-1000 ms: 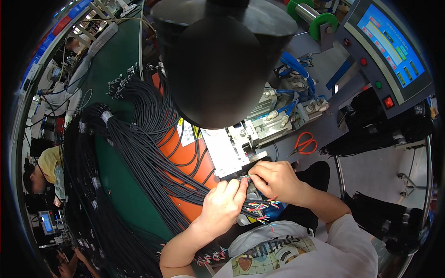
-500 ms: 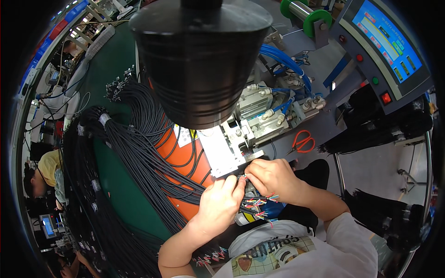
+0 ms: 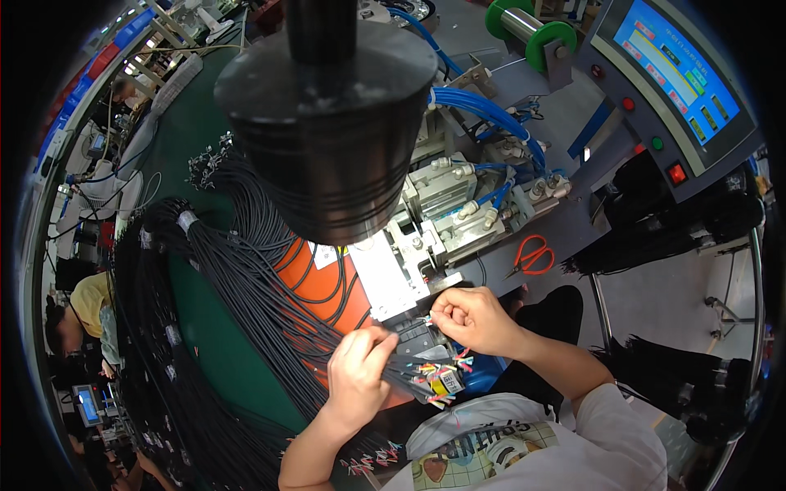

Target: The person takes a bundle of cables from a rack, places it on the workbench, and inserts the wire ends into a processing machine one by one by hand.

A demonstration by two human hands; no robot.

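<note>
My left hand (image 3: 359,373) is closed, thumb and forefinger pinched on a black cable close to the bundle. To its right, my right hand (image 3: 476,321) pinches a small wire end (image 3: 427,318), partly hidden by the fingertips. Both hands are just in front of a metal machine fixture (image 3: 397,282) with a brightly lit pale plate. A large bundle of black cables (image 3: 266,282) runs from the far left to beneath my left hand. Stripped ends with coloured wires (image 3: 438,376) fan out below my hands, beside a yellow label (image 3: 446,382).
A large dark lamp-like cylinder (image 3: 327,139) hangs over the fixture. Red-handled scissors (image 3: 534,255) lie to the right. Blue air hoses (image 3: 491,110), a green-flanged wire spool (image 3: 532,33) and a control screen (image 3: 675,69) stand beyond. More black cables hang on a rack (image 3: 671,376). A person (image 3: 86,315) works at far left.
My hands have moved apart: the left went left and down, while the right stays near the fixture. The coloured wire ends have shifted left, and a dark block between the hands now shows.
</note>
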